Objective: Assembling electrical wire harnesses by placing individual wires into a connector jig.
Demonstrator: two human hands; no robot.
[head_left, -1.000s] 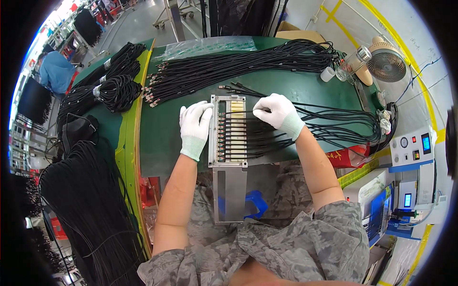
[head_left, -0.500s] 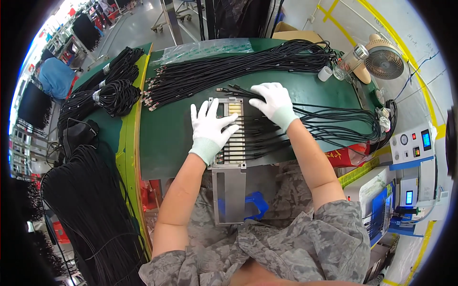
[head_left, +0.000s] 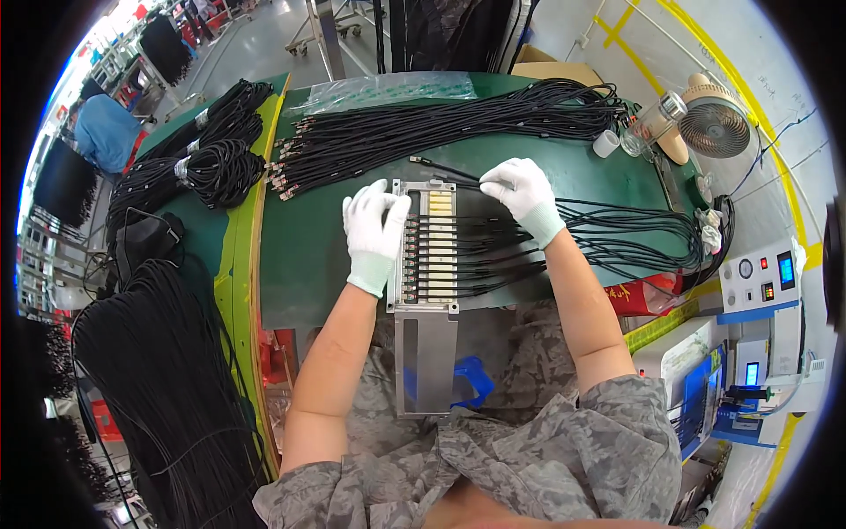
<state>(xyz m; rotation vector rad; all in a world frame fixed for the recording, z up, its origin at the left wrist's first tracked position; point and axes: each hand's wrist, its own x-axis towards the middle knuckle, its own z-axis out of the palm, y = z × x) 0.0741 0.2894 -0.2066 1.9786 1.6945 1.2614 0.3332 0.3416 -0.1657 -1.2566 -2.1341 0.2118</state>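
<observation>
A long metal fixture [head_left: 397, 273] with a row of pale yellow-white blocks lies at the front of the green table. Several black cables [head_left: 493, 254] run side by side from its slots toward the right, their plugs seated in the lower and middle slots. My right hand [head_left: 522, 198], in a white glove, has its thumb and fingers closed on a black cable [head_left: 454, 169] whose metal-tipped end points left, beyond the fixture's far end. Beside the fixture's upper left edge is my gloved left hand [head_left: 374, 231], fingers loosely bent and apart, with nothing visible in it.
A large bundle of black cables [head_left: 458, 123] stretches across the table's far side. Coiled cables [head_left: 220, 172] lie left of the yellow-green strip [head_left: 236, 242]. A fan [head_left: 714, 119], a clear jar [head_left: 648, 128] and a white cap [head_left: 605, 144] stand at far right.
My left hand has drawn back leftward off the fixture, uncovering plugs in its slots, and its fingers have bent. My right hand has moved slightly right, still gripping a cable.
</observation>
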